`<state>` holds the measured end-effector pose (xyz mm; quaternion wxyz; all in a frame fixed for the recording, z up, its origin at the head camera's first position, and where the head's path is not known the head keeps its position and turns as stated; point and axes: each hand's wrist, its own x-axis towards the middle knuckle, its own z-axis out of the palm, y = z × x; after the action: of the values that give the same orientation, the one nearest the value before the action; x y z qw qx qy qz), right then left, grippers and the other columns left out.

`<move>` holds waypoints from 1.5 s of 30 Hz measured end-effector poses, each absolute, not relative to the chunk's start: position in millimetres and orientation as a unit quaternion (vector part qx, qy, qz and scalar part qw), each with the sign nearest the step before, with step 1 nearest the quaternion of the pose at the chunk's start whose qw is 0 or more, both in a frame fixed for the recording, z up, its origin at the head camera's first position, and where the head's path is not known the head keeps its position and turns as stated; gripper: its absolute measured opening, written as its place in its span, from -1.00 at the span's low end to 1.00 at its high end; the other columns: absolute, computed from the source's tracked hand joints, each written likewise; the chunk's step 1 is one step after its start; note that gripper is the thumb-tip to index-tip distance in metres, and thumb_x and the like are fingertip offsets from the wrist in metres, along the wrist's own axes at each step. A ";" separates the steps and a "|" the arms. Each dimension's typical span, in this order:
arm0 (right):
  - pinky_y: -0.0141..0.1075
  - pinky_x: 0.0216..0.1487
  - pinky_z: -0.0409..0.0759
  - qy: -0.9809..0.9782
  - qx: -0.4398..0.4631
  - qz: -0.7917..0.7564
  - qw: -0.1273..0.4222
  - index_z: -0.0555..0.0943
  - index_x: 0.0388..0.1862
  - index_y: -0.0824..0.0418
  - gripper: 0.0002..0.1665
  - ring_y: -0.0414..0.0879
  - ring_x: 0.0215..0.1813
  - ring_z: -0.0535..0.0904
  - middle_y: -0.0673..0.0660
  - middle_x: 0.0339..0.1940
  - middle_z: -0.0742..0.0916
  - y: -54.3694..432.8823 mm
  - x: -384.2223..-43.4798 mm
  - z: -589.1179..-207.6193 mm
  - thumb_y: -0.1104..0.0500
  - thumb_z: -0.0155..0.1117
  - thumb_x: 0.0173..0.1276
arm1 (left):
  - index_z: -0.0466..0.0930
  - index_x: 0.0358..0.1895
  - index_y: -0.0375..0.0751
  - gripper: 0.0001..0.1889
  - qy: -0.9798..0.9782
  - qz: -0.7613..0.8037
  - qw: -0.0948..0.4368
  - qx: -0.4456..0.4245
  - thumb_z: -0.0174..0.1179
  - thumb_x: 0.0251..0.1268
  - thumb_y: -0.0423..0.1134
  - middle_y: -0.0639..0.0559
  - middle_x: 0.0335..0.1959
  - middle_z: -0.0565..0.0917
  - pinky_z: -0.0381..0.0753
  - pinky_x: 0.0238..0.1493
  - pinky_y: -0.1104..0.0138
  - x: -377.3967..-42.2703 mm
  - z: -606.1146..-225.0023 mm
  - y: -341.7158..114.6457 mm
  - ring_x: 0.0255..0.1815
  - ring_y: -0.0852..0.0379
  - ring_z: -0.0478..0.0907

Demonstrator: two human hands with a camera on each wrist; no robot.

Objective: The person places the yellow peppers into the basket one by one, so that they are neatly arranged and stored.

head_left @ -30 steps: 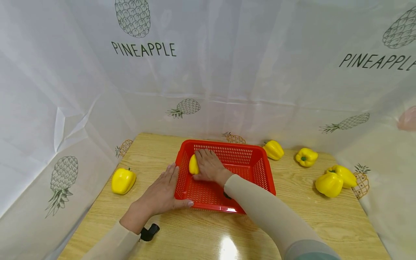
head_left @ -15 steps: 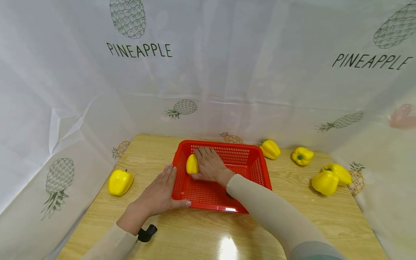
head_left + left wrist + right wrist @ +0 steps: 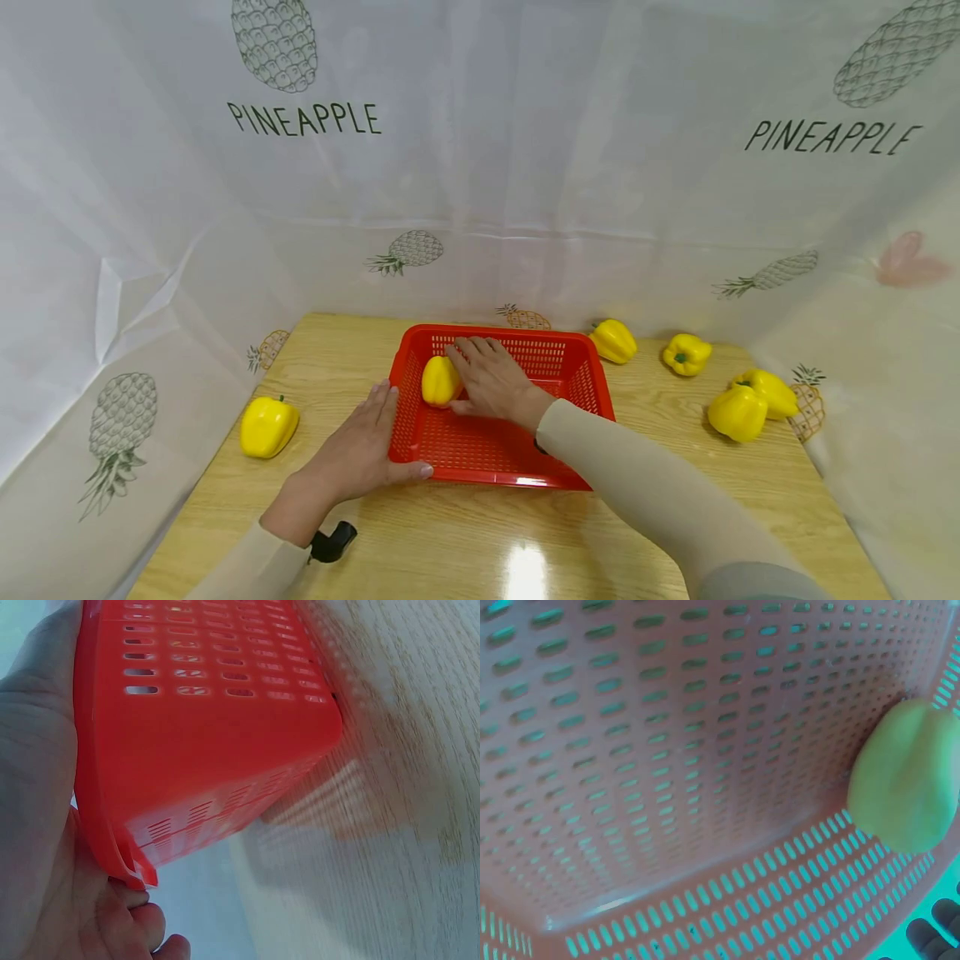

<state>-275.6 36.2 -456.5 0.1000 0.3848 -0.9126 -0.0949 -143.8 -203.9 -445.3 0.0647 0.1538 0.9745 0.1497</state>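
In the head view a red plastic basket [image 3: 517,478] with slotted walls stands on the table. One yellow bell pepper [image 3: 440,382] lies in its left end. My right hand [image 3: 495,379] is inside the basket just right of this pepper, fingers extended; whether the fingertips touch it cannot be told. The right wrist view has the pepper [image 3: 906,776] in the basket's corner with no right-hand fingers round it. At the basket's near left corner rests my left hand [image 3: 356,450], fingers straight along the left rim and thumb at the front rim. The left wrist view shows that hand against the rim.
Another yellow bell pepper [image 3: 268,426] lies on the wooden table [image 3: 450,542] at the left. Several more are to the right: one bell pepper [image 3: 613,341] behind the basket's corner, another bell pepper [image 3: 686,355] and a touching pair. A white pineapple-print sheet [image 3: 480,167] encloses the table.
My right hand has drawn slightly right from the pepper in the basket, which now shows more of itself. The left hand stays at the basket's corner. The whole head view has shifted a little.
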 end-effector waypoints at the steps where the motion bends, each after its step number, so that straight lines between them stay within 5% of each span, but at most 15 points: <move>1: 0.09 0.60 0.37 -0.913 0.384 -0.094 0.097 0.22 0.68 0.18 0.16 0.19 0.58 0.38 0.24 0.62 0.41 38.1 -275.0 -454.6 -0.54 0.18 0.40 | -0.06 0.68 -0.48 0.44 0.975 0.149 0.063 0.154 0.14 0.08 0.70 -0.42 0.72 -0.05 0.15 0.65 -0.19 -143.7 -445.3 -204.0 0.74 -0.37 -0.07; 21: 0.18 0.57 0.38 -0.938 0.329 -0.086 0.070 0.27 0.65 0.21 -0.01 0.23 0.58 0.35 0.24 0.61 0.38 82.8 -260.3 -409.7 -0.27 0.33 0.45 | -0.06 0.67 -0.49 0.45 0.974 0.150 0.065 0.155 0.14 0.07 0.71 -0.42 0.72 -0.03 0.18 0.64 -0.19 -143.1 -444.2 -200.2 0.74 -0.37 -0.06; 45: 0.30 0.28 0.56 -0.948 0.243 0.002 0.205 0.38 0.44 0.41 -0.09 0.42 0.34 0.49 0.45 0.39 0.52 229.3 -239.0 -392.4 -0.06 0.54 0.32 | -0.09 0.68 -0.47 0.44 0.974 0.154 0.070 0.152 0.17 0.09 0.68 -0.42 0.72 -0.07 0.22 0.61 -0.22 -138.4 -440.4 -201.0 0.72 -0.41 -0.03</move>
<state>-239.0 229.3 -392.4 0.2049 0.2433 -0.9481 0.0022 -138.4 -201.0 -440.4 0.0697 0.1515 0.9739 0.1537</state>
